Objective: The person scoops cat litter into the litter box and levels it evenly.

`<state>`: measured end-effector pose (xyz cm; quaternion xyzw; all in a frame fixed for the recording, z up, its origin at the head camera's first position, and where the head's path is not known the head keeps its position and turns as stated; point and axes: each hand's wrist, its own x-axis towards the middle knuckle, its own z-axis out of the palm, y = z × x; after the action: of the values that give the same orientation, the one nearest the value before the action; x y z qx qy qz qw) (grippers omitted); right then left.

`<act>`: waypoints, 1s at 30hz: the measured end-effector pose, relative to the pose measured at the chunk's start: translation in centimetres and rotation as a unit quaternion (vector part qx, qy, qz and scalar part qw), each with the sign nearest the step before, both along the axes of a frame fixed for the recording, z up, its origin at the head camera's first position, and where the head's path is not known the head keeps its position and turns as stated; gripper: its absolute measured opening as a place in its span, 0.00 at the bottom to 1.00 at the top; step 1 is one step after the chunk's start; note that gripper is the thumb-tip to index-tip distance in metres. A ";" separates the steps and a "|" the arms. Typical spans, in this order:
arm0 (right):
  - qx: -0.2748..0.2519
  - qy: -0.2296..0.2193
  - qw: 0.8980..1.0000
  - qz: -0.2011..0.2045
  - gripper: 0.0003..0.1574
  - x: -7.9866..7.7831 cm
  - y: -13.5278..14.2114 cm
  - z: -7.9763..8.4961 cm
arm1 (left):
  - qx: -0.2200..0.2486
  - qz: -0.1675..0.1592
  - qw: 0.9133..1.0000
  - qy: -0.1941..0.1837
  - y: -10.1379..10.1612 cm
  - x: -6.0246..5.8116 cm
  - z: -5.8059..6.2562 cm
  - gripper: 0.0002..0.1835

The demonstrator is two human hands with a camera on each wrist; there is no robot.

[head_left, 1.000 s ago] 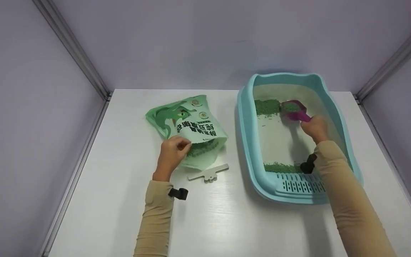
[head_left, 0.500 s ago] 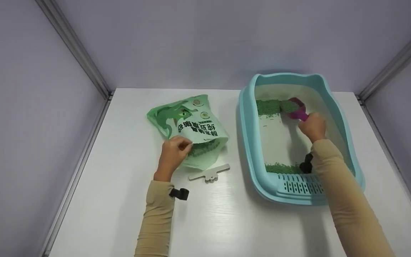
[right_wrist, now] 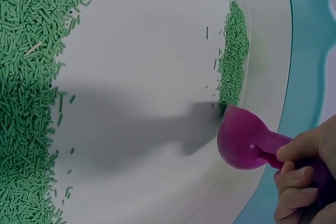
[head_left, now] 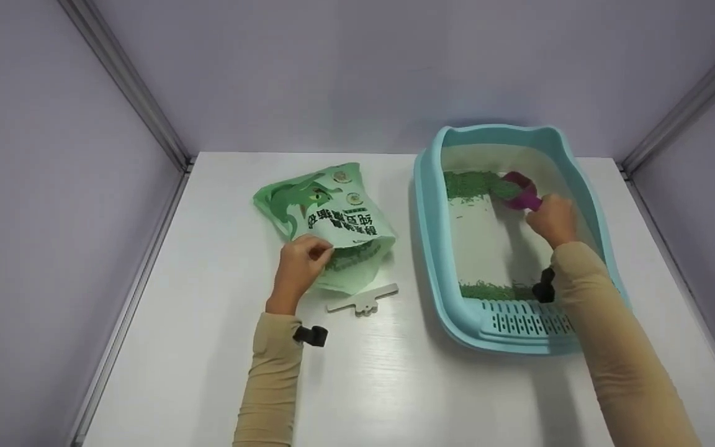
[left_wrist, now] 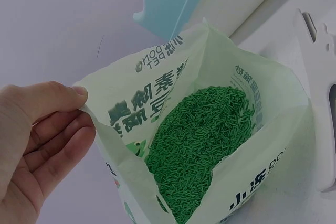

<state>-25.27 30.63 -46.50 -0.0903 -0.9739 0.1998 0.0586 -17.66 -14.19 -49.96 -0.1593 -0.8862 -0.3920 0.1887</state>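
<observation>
In the head view a green bag of pellet cat litter [head_left: 332, 208] lies at left centre, its mouth toward me. My left hand [head_left: 300, 261] pinches the rim of that mouth between thumb and forefinger. Green pellets [left_wrist: 202, 140] show deep inside the bag in the left wrist view. On the right stands a light-blue litter box [head_left: 435, 248]. Over its far part my right hand [head_left: 553, 220] grips a magenta scoop [right_wrist: 241, 142] by the handle, the bowl tilted left, with pellets at its lip above a strip of litter [head_left: 468, 185].
A white clip [head_left: 365, 302] lies on the white table [head_left: 357, 379] just in front of the bag. More pellets [right_wrist: 26, 103] line the near end of the box, beside its slotted step [head_left: 525, 320]. Grey-lilac walls [head_left: 370, 74] close in the back and sides.
The scoop has tipped further left and pellets have slid from its bowl onto the litter strip, which reaches further right. My right hand has shifted slightly right; the left stays at the bag.
</observation>
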 end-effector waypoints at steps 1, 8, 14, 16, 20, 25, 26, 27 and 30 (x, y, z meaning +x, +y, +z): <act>0.004 0.006 1.000 0.003 0.10 0.0 0.1 0.0 | -0.001 0.000 1.000 0.001 0.0 0.0 0.0 0.03; 0.000 0.013 1.000 0.002 0.09 0.0 0.5 0.4 | -0.005 0.002 1.000 0.003 -0.1 0.1 0.1 0.03; 0.004 0.012 1.000 -0.008 0.13 0.1 0.8 0.6 | -0.001 -0.002 1.000 0.006 -0.1 0.0 0.0 0.04; 0.009 0.014 1.000 -0.010 0.13 0.1 1.0 0.7 | -0.001 -0.002 1.000 0.005 0.0 0.0 0.0 0.04; 0.020 0.018 1.000 -0.013 0.11 -0.2 1.4 0.9 | -0.002 -0.001 1.000 0.003 0.0 0.0 0.0 0.03; 0.035 0.035 0.999 -0.009 0.11 -0.4 2.2 0.8 | 0.004 -0.001 1.000 0.001 -0.1 -0.1 0.1 0.03; 0.039 0.041 0.998 -0.008 0.12 -0.4 2.3 0.7 | 0.004 0.000 1.000 0.000 0.0 0.0 0.1 0.03; 0.044 0.046 0.998 -0.006 0.12 -0.4 2.5 0.7 | 0.004 0.000 1.000 0.000 0.0 0.0 0.1 0.03; 0.061 0.055 0.997 0.005 0.13 -0.4 2.9 0.6 | 0.000 0.000 1.000 -0.005 0.0 0.0 0.1 0.03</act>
<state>-25.67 33.54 -45.92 -0.0704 -0.9800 0.1450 0.1167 -17.65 -14.22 -49.82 -0.1579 -0.8870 -0.3927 0.1843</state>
